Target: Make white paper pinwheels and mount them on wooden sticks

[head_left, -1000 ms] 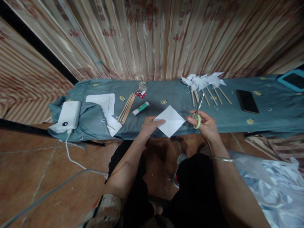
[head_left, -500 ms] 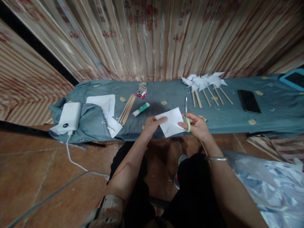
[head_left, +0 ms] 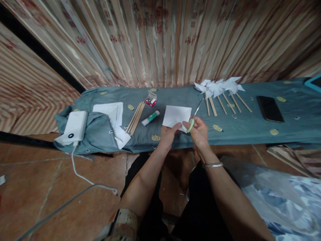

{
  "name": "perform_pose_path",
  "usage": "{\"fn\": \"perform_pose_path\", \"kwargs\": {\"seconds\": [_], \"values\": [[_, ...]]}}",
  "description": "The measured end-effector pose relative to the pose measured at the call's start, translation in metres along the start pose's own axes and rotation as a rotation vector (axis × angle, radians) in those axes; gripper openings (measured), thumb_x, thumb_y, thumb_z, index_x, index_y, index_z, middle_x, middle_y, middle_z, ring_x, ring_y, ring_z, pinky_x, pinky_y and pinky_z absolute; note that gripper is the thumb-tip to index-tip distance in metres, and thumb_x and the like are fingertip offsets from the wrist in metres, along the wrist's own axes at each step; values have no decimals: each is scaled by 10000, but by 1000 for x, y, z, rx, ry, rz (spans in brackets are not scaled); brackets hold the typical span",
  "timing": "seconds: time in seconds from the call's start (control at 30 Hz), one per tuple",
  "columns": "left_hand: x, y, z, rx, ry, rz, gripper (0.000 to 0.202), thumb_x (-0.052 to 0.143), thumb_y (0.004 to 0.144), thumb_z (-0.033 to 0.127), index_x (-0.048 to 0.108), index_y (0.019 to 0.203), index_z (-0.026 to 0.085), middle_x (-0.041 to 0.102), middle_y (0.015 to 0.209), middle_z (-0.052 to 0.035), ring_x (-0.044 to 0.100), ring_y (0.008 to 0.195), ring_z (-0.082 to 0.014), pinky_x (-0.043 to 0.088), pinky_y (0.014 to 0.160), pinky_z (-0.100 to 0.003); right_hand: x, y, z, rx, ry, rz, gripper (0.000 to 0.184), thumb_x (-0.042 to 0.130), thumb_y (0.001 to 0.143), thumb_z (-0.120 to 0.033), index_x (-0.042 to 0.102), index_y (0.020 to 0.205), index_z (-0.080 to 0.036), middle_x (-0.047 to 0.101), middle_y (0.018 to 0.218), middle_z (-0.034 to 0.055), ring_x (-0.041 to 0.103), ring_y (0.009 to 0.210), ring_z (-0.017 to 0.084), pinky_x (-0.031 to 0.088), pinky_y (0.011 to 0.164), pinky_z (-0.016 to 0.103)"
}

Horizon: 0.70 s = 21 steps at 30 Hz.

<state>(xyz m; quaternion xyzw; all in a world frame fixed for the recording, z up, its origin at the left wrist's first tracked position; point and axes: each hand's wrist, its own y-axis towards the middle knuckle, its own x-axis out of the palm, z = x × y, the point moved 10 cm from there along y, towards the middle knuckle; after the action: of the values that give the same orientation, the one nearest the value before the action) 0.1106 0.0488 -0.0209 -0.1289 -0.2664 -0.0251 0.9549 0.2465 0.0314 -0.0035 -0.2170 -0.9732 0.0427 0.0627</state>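
Note:
My left hand (head_left: 168, 135) pinches the lower edge of a white paper square (head_left: 176, 115) and holds it up over the blue-grey cloth (head_left: 175, 97). My right hand (head_left: 199, 131) is closed round the green handles of a pair of scissors (head_left: 194, 117). Their blades point up and to the right, beside the paper's right edge. The two hands are close together at the table's front edge.
Several white paper pinwheels on wooden sticks (head_left: 220, 92) lie at the back right, beside a black phone (head_left: 270, 108). To the left are a glue stick (head_left: 150, 118), a small red box (head_left: 151, 99), loose wooden sticks (head_left: 135, 116), white sheets (head_left: 110, 112) and a white power bank (head_left: 74, 124) with its cable.
My right hand has brought the scissors left to the paper's edge. My left hand has turned the sheet from a diamond to a nearly level square and moved nearer to the right hand.

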Motion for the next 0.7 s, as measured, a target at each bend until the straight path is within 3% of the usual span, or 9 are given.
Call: {"fn": "perform_pose_path", "kwargs": {"seconds": [0.2, 0.33, 0.4, 0.53, 0.7], "values": [[-17, 10, 3, 24, -7, 104, 343, 810, 556, 261, 702, 850, 120, 741, 916, -81, 665, 755, -175, 535, 677, -279, 14, 0, 5, 46, 39, -60, 579, 847, 469, -545, 576, 880, -240, 706, 673, -22, 674, 659, 201, 523, 592, 318], [-25, 21, 8, 46, 22, 125, 358, 814, 541, 260, 704, 851, 119, 740, 897, -72, 659, 740, -165, 523, 666, -265, 17, 4, 9, 68, 22, -120, 578, 871, 441, -528, 602, 854, -227, 684, 624, -29, 643, 583, 170, 484, 537, 275], [-31, 27, 11, 52, 42, 155, 364, 817, 536, 275, 701, 844, 120, 740, 896, -75, 658, 734, -169, 518, 641, -263, 17, 4, 11, 76, -12, -159, 534, 852, 499, -543, 618, 851, -216, 679, 611, -20, 627, 557, 153, 447, 501, 248], [-39, 38, 20, 78, 51, 197, 340, 805, 559, 317, 690, 818, 129, 737, 892, -73, 655, 723, -171, 502, 584, -251, 21, -4, 15, 130, -57, -310, 455, 733, 689, -587, 650, 911, -199, 721, 720, 30, 639, 596, 138, 401, 457, 213], [-43, 44, 24, 89, 37, 237, 350, 795, 571, 349, 688, 831, 140, 735, 875, -66, 642, 693, -162, 472, 530, -239, 31, -23, 17, 210, -143, -511, 451, 765, 660, -572, 670, 892, -196, 706, 710, 26, 627, 581, 130, 441, 464, 216]]}}
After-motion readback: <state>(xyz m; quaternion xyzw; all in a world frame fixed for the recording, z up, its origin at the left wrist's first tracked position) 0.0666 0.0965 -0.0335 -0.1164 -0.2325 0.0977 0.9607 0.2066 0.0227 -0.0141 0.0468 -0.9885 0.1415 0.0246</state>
